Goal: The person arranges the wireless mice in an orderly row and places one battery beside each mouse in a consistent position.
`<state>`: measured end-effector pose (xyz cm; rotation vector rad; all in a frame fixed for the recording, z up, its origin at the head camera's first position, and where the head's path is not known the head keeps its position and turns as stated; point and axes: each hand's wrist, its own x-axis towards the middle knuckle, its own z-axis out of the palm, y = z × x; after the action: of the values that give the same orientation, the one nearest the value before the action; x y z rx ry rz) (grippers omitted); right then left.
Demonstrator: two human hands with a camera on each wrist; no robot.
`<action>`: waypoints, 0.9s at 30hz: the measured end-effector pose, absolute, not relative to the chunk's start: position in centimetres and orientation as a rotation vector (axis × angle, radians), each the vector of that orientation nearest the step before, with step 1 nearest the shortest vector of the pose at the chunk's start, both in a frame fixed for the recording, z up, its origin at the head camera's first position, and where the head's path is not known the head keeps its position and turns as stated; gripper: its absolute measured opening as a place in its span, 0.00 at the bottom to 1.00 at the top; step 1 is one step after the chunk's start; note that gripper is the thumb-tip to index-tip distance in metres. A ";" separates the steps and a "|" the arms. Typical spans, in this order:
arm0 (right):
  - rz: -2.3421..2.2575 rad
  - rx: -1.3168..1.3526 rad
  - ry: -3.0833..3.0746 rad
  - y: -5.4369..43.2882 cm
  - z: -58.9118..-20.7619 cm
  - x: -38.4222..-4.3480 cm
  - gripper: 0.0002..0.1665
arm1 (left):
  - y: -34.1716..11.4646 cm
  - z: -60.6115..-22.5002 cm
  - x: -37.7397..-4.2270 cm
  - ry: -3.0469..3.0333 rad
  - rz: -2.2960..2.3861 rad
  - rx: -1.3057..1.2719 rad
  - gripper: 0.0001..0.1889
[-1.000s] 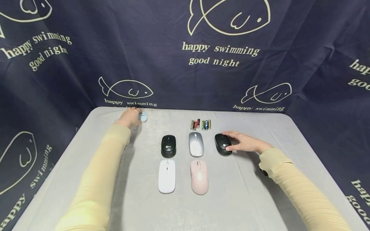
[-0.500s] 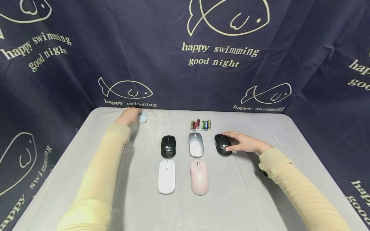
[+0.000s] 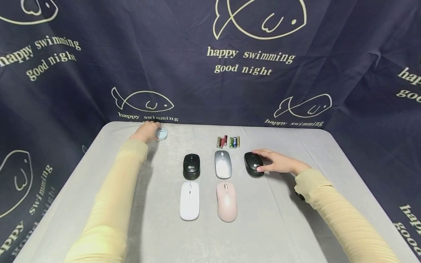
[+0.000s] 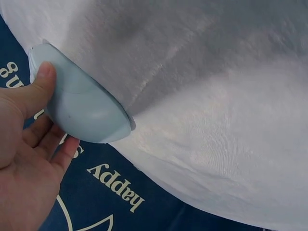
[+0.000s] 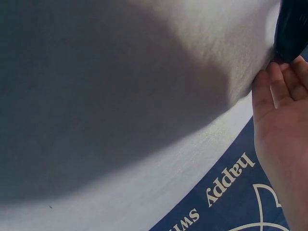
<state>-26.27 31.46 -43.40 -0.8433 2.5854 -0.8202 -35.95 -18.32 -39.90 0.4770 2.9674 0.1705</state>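
Observation:
At the far left of the table, my left hand grips a light blue computer mouse. The left wrist view shows the thumb on one side of that mouse and the fingers at its other side. Over on the right, my right hand holds a black computer mouse, thumb at its near end and fingers at the far end. Only a dark corner of this mouse enters the right wrist view, with fingertips right at its edge.
Between the hands lie another black mouse, a silver mouse, a white mouse and a pink mouse. Several batteries lie behind them. A dark object is mostly hidden under the right forearm. A navy curtain surrounds the table.

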 end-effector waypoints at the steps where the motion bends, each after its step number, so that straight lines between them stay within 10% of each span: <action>1: -0.818 -0.840 2.587 31.5 -43.4 -26.3 0.43 | -18.4 -39.9 -36.0 2.968 0.161 0.490 0.29; 27: -0.789 -0.823 2.599 31.5 -43.5 -26.4 0.44 | -18.0 -38.9 -36.5 2.909 0.059 0.569 0.30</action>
<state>-26.41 31.53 -43.49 -0.8232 2.5988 -0.7892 -36.47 -18.00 -38.92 0.5692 2.9090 0.0586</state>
